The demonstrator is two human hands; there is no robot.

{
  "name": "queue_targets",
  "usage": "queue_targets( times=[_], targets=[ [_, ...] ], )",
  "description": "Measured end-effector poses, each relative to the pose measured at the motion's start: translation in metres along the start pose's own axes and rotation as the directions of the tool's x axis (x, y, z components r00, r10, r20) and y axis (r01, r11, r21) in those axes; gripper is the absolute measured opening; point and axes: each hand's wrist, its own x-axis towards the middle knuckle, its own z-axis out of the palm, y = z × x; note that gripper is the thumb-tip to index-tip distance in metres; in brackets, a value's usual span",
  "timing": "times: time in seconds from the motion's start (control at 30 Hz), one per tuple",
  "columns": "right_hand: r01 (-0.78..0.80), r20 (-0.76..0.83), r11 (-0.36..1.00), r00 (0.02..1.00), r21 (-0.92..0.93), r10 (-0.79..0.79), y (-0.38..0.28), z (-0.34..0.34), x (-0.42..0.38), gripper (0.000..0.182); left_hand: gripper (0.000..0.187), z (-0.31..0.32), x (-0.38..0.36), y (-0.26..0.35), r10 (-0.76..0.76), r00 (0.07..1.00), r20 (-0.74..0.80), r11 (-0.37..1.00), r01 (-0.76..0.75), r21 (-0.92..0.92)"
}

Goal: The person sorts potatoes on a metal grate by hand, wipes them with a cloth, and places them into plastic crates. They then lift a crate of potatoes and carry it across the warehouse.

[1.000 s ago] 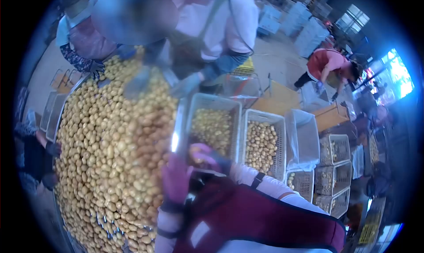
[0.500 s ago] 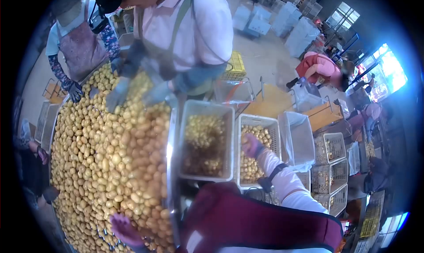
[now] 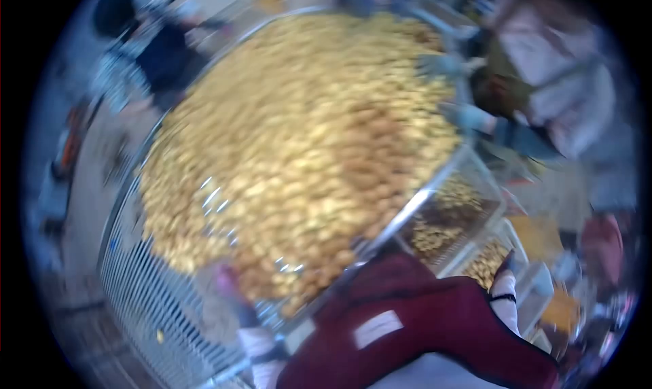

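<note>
A large heap of small round yellow-brown produce point(image 3: 292, 137), blurred by motion, lies on a slatted metal table point(image 3: 146, 287). My left hand point(image 3: 232, 286) is at the near edge of the heap, over the slats; its fingers are smeared and whatever it may hold cannot be made out. On the right, my right hand point(image 3: 504, 264) is over a white crate point(image 3: 519, 243) partly filled with the same produce. Its fingers are too blurred to read. Between the table and that crate stands another crate point(image 3: 490, 185) with produce inside.
A co-worker in a light top point(image 3: 557, 69) stands at the right, gloved hands at the heap. Another person in dark clothing point(image 3: 170, 63) is at the upper left, and part of a third shows at the top. Farther right is an orange-yellow object point(image 3: 536, 236).
The view has swung left, showing more of the table and its bare slats. My left hand now appears over the slats by the heap's edge; my right hand remains by the white crate.
</note>
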Motion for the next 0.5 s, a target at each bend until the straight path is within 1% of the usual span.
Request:
queue_targets(
  times=[0.03, 0.07, 0.1, 0.13, 0.17, 0.2, 0.23, 0.27, 0.3, 0.33, 0.4, 0.43, 0.47, 0.5],
  targets=[
    [0.109, -0.010, 0.994, 0.994, -0.003, -0.109, -0.028, 0.018, -0.008, 0.048, 0.049, -0.006, -0.010, -0.001, 0.088, 0.996, -0.025, 0.990, -0.085, 0.110],
    [0.249, -0.017, 0.967, 0.968, 0.049, -0.249, -0.076, 0.024, -0.022, 0.051, 0.050, 0.008, -0.021, 0.012, 0.165, 0.986, -0.014, 0.964, -0.159, 0.211],
    [0.405, -0.013, 0.904, 0.913, 0.136, -0.407, -0.131, 0.029, -0.039, 0.053, 0.053, 0.021, -0.038, 0.030, 0.109, 0.991, -0.081, 0.961, -0.084, 0.264],
    [0.556, -0.017, 0.793, 0.821, 0.248, -0.571, -0.197, 0.024, -0.063, 0.056, 0.053, 0.024, -0.047, 0.035, 0.100, 0.995, -0.024, 0.937, -0.086, 0.339],
    [0.686, -0.032, 0.643, 0.692, 0.340, -0.721, -0.265, 0.012, -0.096, 0.059, 0.053, 0.030, -0.054, 0.036, 0.070, 0.997, -0.008, 0.952, -0.065, 0.298],
    [0.765, -0.087, 0.435, 0.533, 0.475, -0.842, -0.335, -0.014, -0.132, 0.056, 0.053, 0.037, -0.061, 0.036, 0.041, 0.999, 0.014, 0.967, -0.043, 0.252],
    [0.855, -0.025, 0.290, 0.333, 0.430, -0.943, -0.382, -0.029, -0.160, 0.052, 0.053, 0.044, -0.066, 0.034, 0.010, 0.999, 0.038, 0.979, -0.018, 0.205],
    [0.839, -0.065, 0.067, 0.122, 0.540, -0.990, -0.418, -0.040, -0.186, 0.051, 0.053, 0.048, -0.070, 0.032, 0.061, 0.997, 0.054, 0.948, -0.075, 0.310],
    [0.750, -0.102, -0.139, -0.096, 0.647, -0.990, -0.453, -0.051, -0.212, 0.051, 0.054, 0.052, -0.072, 0.029, 0.108, 0.991, 0.077, 0.903, -0.130, 0.410],
    [0.805, -0.039, -0.230, -0.250, 0.547, -0.968, -0.469, -0.039, -0.234, 0.048, 0.054, 0.054, -0.071, 0.027, 0.151, 0.983, 0.103, 0.844, -0.183, 0.505],
    [0.697, -0.082, -0.383, -0.424, 0.606, -0.902, -0.500, -0.024, -0.272, 0.044, 0.056, 0.053, -0.066, 0.025, 0.237, 0.959, 0.155, 0.677, -0.277, 0.682],
    [0.688, -0.088, -0.426, -0.469, 0.588, -0.879, -0.515, -0.015, -0.281, 0.044, 0.056, 0.052, -0.065, 0.024, 0.269, 0.944, 0.190, 0.576, -0.316, 0.754],
    [0.677, -0.096, -0.469, -0.512, 0.567, -0.854, -0.531, -0.005, -0.286, 0.044, 0.058, 0.051, -0.064, 0.019, 0.245, 0.956, 0.162, 0.564, -0.276, 0.778],
    [0.664, -0.102, -0.510, -0.551, 0.547, -0.828, -0.548, 0.005, -0.290, 0.043, 0.058, 0.049, -0.062, 0.020, 0.231, 0.957, 0.178, 0.524, -0.276, 0.806]
  ],
)
